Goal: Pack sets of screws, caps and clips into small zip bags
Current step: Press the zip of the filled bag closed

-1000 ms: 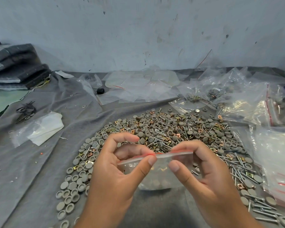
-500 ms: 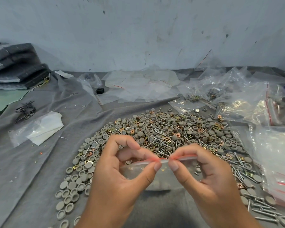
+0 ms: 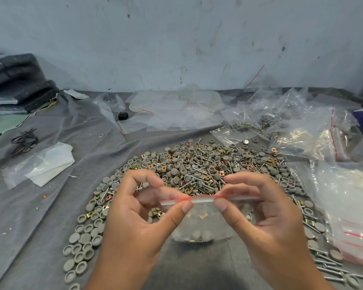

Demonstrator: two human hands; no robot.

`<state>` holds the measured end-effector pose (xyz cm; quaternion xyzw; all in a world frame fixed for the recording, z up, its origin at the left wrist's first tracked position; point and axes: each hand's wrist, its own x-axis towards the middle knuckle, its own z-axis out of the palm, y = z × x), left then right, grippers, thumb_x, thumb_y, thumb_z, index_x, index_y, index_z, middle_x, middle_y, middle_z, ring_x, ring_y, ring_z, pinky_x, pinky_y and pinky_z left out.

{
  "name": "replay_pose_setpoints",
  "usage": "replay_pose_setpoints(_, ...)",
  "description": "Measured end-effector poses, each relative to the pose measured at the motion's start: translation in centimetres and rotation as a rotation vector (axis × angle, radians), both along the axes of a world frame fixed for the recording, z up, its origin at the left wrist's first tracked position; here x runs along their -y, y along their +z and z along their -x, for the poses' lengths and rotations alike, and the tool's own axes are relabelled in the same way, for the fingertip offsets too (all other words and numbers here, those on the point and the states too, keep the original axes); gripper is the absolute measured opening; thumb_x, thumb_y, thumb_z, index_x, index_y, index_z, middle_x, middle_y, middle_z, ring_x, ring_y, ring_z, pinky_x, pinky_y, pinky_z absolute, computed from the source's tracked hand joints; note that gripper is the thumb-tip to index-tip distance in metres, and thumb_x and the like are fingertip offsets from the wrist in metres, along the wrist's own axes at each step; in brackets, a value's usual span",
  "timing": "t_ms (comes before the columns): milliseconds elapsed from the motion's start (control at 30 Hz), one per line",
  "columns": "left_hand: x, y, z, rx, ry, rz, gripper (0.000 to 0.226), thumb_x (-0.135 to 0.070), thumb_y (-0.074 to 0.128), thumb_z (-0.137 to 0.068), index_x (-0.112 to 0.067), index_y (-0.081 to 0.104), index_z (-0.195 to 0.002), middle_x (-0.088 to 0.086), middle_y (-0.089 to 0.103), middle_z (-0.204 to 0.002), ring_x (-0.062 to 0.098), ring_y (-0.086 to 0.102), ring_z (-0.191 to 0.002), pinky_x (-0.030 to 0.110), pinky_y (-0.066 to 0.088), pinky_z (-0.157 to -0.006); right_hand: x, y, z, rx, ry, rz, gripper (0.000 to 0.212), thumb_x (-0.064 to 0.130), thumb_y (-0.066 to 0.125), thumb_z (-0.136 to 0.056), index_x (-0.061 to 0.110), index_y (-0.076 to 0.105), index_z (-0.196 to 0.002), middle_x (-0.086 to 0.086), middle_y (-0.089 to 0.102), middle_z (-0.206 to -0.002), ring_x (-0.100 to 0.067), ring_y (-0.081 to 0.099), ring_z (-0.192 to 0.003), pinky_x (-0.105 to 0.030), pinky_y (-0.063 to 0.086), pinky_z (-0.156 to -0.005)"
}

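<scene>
Clear crinkly zip bag (image 3: 199, 222) pinched by both hands.

A small clear plastic zip bag with a red line at its seal (image 3: 199, 222) hangs upright above the grey cloth, pinched at its top strip; round grey caps and some yellow metal clips lie in its bottom. Behind it lies a wide heap of grey round caps, silver screws and brass-coloured clips (image 3: 197, 170). At the right lies a stack of empty clear zip bags with red lines (image 3: 348, 216).
</scene>
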<state>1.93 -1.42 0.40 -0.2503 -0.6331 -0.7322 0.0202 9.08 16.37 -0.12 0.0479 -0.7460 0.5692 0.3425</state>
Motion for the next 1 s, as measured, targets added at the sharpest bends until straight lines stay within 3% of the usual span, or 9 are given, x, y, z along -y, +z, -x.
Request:
replay_pose_setpoints(167, 0.5, 0.1, 0.3, -0.009, -0.001, 0.02, 0.047, -0.051, 0.095, -0.054, -0.041, 0.055, -0.075, 0.01, 0.077, -0.076, 0.017, 0.077, -0.078, 0.017, 0.056, -0.068, -0.4, 0.5, -0.1, 0.054, 0.045, 0.085, 0.038, 0.043, 0.082, -0.076, 0.04, 0.066, -0.11, 0.003, 0.077, -0.093, -0.013, 0.074, -0.086, -0.024, 0.059, -0.071)
replay_pose_setpoints(300, 0.5, 0.5, 0.1, 0.039, 0.003, 0.017, 0.05, -0.055, 0.097, -0.045, -0.035, 0.059, -0.072, 0.01, 0.077, -0.074, 0.015, 0.077, -0.073, 0.015, 0.054, -0.061, -0.7, 1.3, -0.1, 0.108, 0.193, 0.348, 0.042, 0.043, 0.094, -0.059, 0.036, 0.07, -0.093, -0.007, 0.077, -0.081, -0.017, 0.076, -0.076, -0.019, 0.057, -0.062)
replay_pose_setpoints(367, 0.4, 0.8, 0.0, 0.102, -0.033, -0.006, 0.05, -0.056, 0.097, -0.043, -0.034, 0.068, -0.076, 0.012, 0.078, -0.078, 0.013, 0.076, -0.069, 0.013, 0.052, -0.054, -1.0, 1.3, -0.1, 0.108, 0.248, 0.413, 0.038, 0.04, 0.095, -0.057, 0.035, 0.07, -0.086, -0.003, 0.076, -0.077, -0.015, 0.075, -0.075, -0.018, 0.056, -0.062)
replay_pose_setpoints(467, 0.6, 1.0, 0.0, 0.121, -0.101, 0.057, 0.06, -0.067, 0.09, -0.048, -0.04, 0.075, -0.1, 0.008, 0.079, -0.087, 0.012, 0.076, -0.075, 0.013, 0.052, -0.055, -1.9, 1.6, -0.2, 0.142, 0.289, 0.413, 0.036, 0.037, 0.095, -0.056, 0.033, 0.071, -0.082, -0.001, 0.073, -0.073, -0.008, 0.07, -0.068, -0.016, 0.054, -0.058)
replay_pose_setpoints(567, 0.9, 0.9, 0.0, 0.093, -0.116, 0.101, 0.06, -0.069, 0.088, -0.053, -0.042, 0.075, -0.106, 0.006, 0.079, -0.088, 0.012, 0.077, -0.083, 0.013, 0.055, -0.064, -2.9, 2.3, -0.5, 0.23, 0.283, 0.258, 0.034, 0.037, 0.093, -0.059, 0.033, 0.073, -0.087, 0.002, 0.074, -0.076, -0.004, 0.069, -0.067, -0.013, 0.051, -0.057)
replay_pose_setpoints(667, 0.9, 0.6, 0.0, 0.058, -0.108, 0.131, 0.056, -0.064, 0.086, -0.061, -0.043, 0.073, -0.111, 0.002, 0.08, -0.09, 0.011, 0.077, -0.09, 0.012, 0.055, -0.068, -3.2, 3.3, -0.7, 0.255, 0.156, -0.203, 0.027, 0.045, 0.084, -0.076, 0.04, 0.073, -0.101, 0.012, 0.075, -0.091, -0.007, 0.071, -0.086, -0.012, 0.051, -0.072)
replay_pose_setpoints(767, 0.5, 0.1, 0.4, 0.067, -0.105, 0.079, 0.062, -0.066, 0.086, -0.061, -0.047, 0.067, -0.117, -0.002, 0.078, -0.106, 0.012, 0.073, -0.103, 0.015, 0.055, -0.078, -3.3, 4.7, 0.2, 0.23, 0.182, -0.369, 0.015, 0.029, 0.079, -0.083, 0.034, 0.076, -0.097, 0.017, 0.073, -0.088, -0.004, 0.069, -0.083, -0.006, 0.047, -0.069)
replay_pose_setpoints(900, 0.6, -0.9, 1.6, 0.071, -0.022, 0.037, 0.07, -0.072, 0.082, -0.062, -0.047, 0.06, -0.123, -0.009, 0.069, -0.13, 0.013, 0.064, -0.123, 0.038, 0.052, -0.096, -7.4, 7.4, 3.8, 0.221, 0.008, -0.1, 0.015, 0.024, 0.079, -0.074, 0.023, 0.076, -0.089, 0.008, 0.073, -0.074, 0.001, 0.062, -0.065, -0.009, 0.049, -0.062)
replay_pose_setpoints(1000, 0.7, -1.1, 1.9, 0.063, 0.003, 0.043, 0.06, -0.068, 0.078, -0.07, -0.048, 0.058, -0.123, -0.01, 0.07, -0.128, 0.012, 0.064, -0.122, 0.022, 0.055, -0.092, -14.6, 9.8, 7.6, 0.172, -0.278, 0.214, 0.013, 0.019, 0.081, -0.082, 0.022, 0.071, -0.09, 0.014, 0.067, -0.068, 0.004, 0.056, -0.057, -0.01, 0.042, -0.055)
